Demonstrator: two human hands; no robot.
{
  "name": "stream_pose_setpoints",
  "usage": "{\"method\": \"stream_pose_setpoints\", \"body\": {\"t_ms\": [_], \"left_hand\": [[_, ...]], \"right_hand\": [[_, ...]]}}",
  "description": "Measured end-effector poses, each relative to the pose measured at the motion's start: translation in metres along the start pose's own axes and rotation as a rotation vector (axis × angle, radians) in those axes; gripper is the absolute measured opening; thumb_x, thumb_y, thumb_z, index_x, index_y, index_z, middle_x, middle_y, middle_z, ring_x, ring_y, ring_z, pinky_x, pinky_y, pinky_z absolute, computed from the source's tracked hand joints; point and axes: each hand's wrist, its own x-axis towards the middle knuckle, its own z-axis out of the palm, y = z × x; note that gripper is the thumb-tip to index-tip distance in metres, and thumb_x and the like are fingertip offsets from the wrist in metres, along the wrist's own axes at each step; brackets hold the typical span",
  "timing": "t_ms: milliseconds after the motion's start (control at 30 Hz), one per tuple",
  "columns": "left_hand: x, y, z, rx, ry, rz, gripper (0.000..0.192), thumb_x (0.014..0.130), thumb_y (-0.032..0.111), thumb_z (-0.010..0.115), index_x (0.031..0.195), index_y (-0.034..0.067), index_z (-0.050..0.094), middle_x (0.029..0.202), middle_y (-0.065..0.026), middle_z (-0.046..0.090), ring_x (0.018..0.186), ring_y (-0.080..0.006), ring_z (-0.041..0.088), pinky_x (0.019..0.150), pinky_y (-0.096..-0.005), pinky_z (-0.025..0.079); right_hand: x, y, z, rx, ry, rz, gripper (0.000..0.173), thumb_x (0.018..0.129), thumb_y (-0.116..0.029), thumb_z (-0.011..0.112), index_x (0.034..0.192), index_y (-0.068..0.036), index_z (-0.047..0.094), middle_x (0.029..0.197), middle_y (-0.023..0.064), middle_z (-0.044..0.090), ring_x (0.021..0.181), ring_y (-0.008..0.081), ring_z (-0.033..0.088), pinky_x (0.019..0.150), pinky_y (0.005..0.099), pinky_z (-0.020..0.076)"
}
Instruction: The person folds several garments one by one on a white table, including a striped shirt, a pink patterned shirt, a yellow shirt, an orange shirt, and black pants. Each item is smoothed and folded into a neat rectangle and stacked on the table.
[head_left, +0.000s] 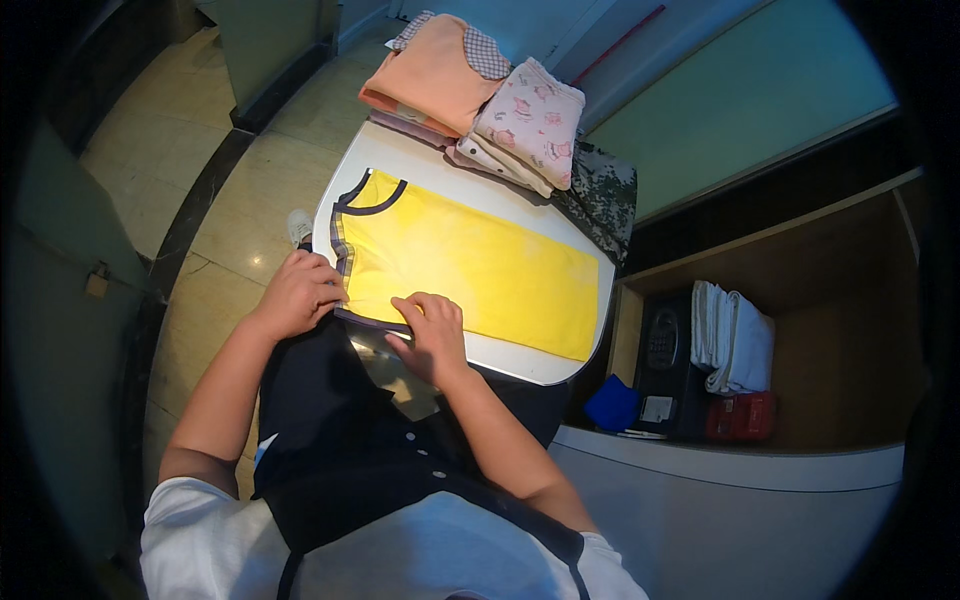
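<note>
A yellow garment (480, 262) with dark trim lies flat on a small white table (517, 364) in front of me. Its trimmed neck or armhole curve is at the upper left, and a plaid strip runs down its left edge. My left hand (300, 292) is at the lower left corner, its fingertips on the plaid edge. My right hand (431, 330) rests at the near edge by the dark trim, thumb and fingers apart. Whether the left fingers pinch the cloth cannot be told.
Folded clothes, an orange one (442, 75) and a pink printed one (532, 120), are stacked at the table's far end beside camouflage cloth (600, 195). At right, a wooden compartment (832, 337) holds a black safe (660, 337), folded white cloths (731, 337) and a red case (741, 416).
</note>
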Motion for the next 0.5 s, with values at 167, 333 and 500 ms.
{"method": "stream_pose_setpoints", "body": {"t_ms": [167,333,500], "left_hand": [[0.012,0.004,-0.005,-0.148,0.161,0.052,0.017,0.085,0.016,0.065,0.1,0.009,0.065,0.104,-0.0052,0.067,0.115,-0.0267,0.056,0.104,-0.0482,0.035],[0.045,0.002,0.006,-0.32,0.179,-0.273,0.02,0.094,0.022,0.056,0.101,0.005,0.062,0.09,-0.0161,0.067,0.086,-0.0333,0.066,0.074,-0.0399,0.051],[0.057,-0.02,0.001,-0.546,-0.013,-0.166,0.018,0.082,0.017,0.065,0.097,0.007,0.065,0.088,-0.0111,0.068,0.084,-0.0304,0.065,0.077,-0.0372,0.05]], "right_hand": [[0.0,-0.002,0.011,0.022,0.111,0.042,0.045,0.075,-0.021,0.078,0.117,-0.011,0.064,0.108,0.0106,0.061,0.106,0.0304,0.056,0.096,0.0432,0.0395],[0.019,0.016,0.013,0.334,0.187,0.337,0.03,0.085,-0.019,0.071,0.109,-0.002,0.066,0.088,0.0099,0.068,0.074,0.023,0.063,0.072,0.0342,0.0509],[0.023,0.031,-0.006,0.684,-0.111,0.413,0.037,0.085,-0.022,0.071,0.116,-0.003,0.062,0.098,0.0144,0.069,0.093,0.0314,0.065,0.083,0.0366,0.0509]]}}
